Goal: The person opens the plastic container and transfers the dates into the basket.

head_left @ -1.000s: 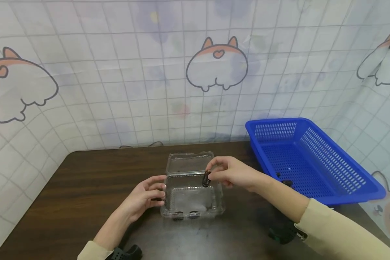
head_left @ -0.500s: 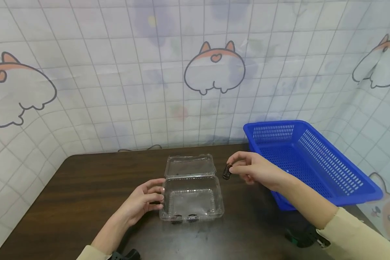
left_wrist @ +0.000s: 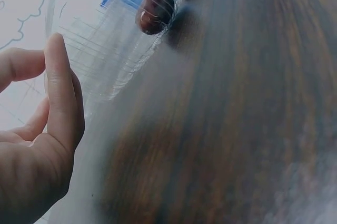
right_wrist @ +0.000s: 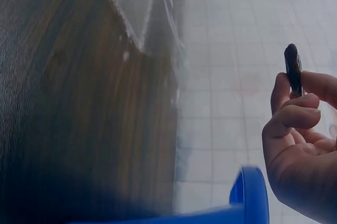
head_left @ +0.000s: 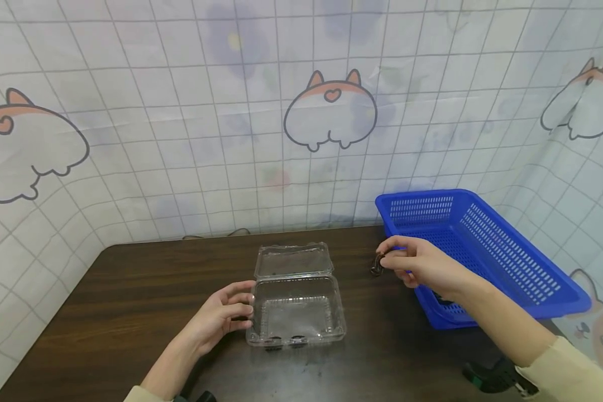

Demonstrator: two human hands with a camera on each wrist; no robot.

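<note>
A clear plastic clamshell box stands on the table with its lid folded back. Two dark, glossy brown oval pieces like dried dates lie inside along its front wall. My left hand rests its fingertips against the box's left side, fingers fairly straight. To the right of the box, above the table, my right hand pinches another dark oval piece like a dried date between thumb and fingertips. In the right wrist view that piece sticks up from the fingertips.
A blue perforated basket stands at the table's right, beside my right forearm. Something dark in it is partly hidden by that arm. A printed sheet covers the wall behind the brown wooden table.
My right hand has moved right, from over the box to near the basket, with the dark oval piece still pinched. My left hand stays at the box's side.
</note>
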